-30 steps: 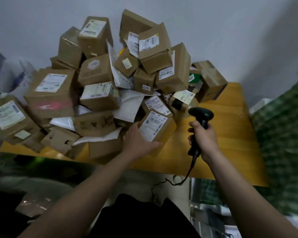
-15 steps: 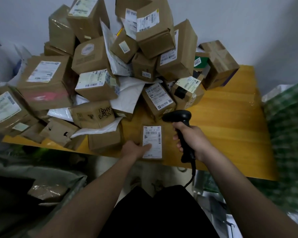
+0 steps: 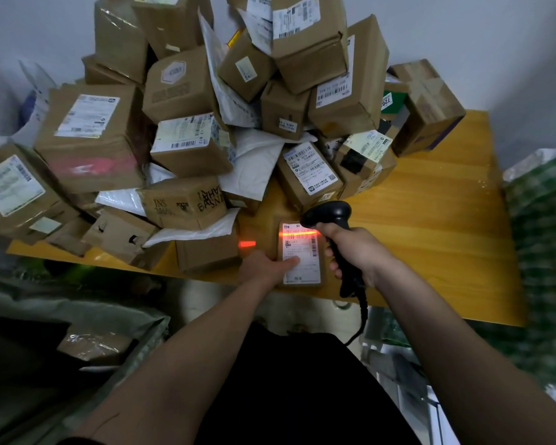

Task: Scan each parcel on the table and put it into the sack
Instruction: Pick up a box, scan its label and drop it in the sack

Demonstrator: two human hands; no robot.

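A small brown parcel (image 3: 305,271) with a white label lies flat near the front edge of the yellow wooden table (image 3: 430,220). My left hand (image 3: 267,268) holds it by its left side, thumb on the label. My right hand (image 3: 350,252) grips a black barcode scanner (image 3: 331,216) just above and to the right of the parcel. The scanner's red line falls across the top of the label. A grey sack (image 3: 87,335) gapes open at the lower left below the table, with a wrapped parcel (image 3: 93,345) inside.
A tall heap of cardboard boxes (image 3: 187,139) and white mailers (image 3: 254,162) covers the left and back of the table, against the white wall. A green checked bag (image 3: 546,252) stands at the right. The scanner's cable (image 3: 361,319) hangs off the front edge.
The parcel came out of the heap and now lies flat at the front edge. My right hand brought the scanner over it, and the red scan line has come on across the label.
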